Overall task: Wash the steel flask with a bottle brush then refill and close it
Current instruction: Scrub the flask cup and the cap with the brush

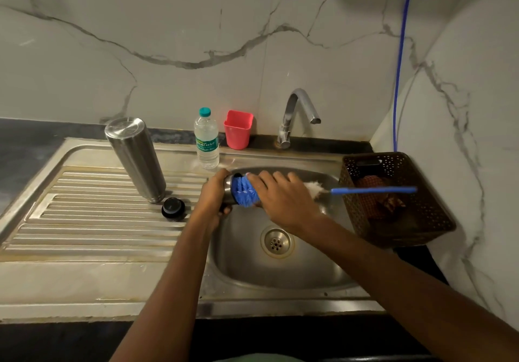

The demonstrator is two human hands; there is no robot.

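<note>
- Left hand (213,196) is out over the near-left edge of the sink (252,274), fingers wrapped round a steel vessel (230,191). It lies on its side with its mouth towards the right hand.
- Most of that vessel is hidden by the fingers, so I cannot tell its full shape.
- Right hand (283,201) sits just beside the left, almost touching it, and grips the brush (247,194) close behind its blue bristles.
- The blue bristles are right at the vessel's mouth, partly inside.
- The brush's thin blue handle runs out past the right hand to the right, with a white tuft just beyond the knuckles. The tip reaches over the brown basket (407,221).
- The basket stands right of the right hand on the sink's edge, with some reddish cloth inside.
- The flask (134,159), tall and steel, stands left of the left hand on the drainboard (98,221), a flat steel end on top.
- A black cap (173,208) lies on the drainboard between the flask's foot and the left wrist.
- Beyond the left hand, near the wall, stands a capped water bottle (206,142), with a pink cup (238,130) beside it.
- The tap (295,108) rises beyond the right hand, no water coming from the spout.
- The drain (277,242) lies below the right forearm.
</note>
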